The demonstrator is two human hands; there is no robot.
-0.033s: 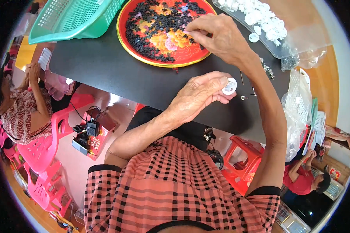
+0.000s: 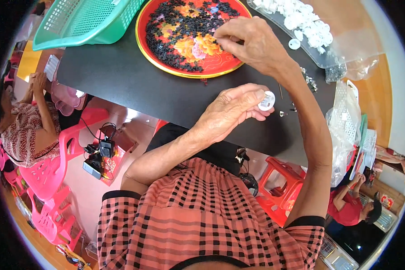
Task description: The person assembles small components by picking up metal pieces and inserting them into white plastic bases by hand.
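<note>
My left hand (image 2: 235, 105) is closed around a small round white plastic piece (image 2: 266, 101), with the thumb pressed on its edge. The piece has dark marks on its face. Over the right side of a red, flower-patterned round tray (image 2: 141, 45), my right hand (image 2: 255, 42) has its thumb and forefinger drawn together. What lies between those fingertips, if anything, is too small to make out. Many small black parts (image 2: 171, 56) are scattered across the tray. Small metal pieces (image 2: 282, 114) and a thin rod (image 2: 281, 92) lie on the dark table near my right forearm.
A green plastic basket (image 2: 83, 38) stands left of the tray. At the back right, a clear tray (image 2: 279, 27) holds many white round pieces (image 2: 297, 20). Plastic bags (image 2: 343, 135) hang at the table's right end. Two other people sit nearby, left and right.
</note>
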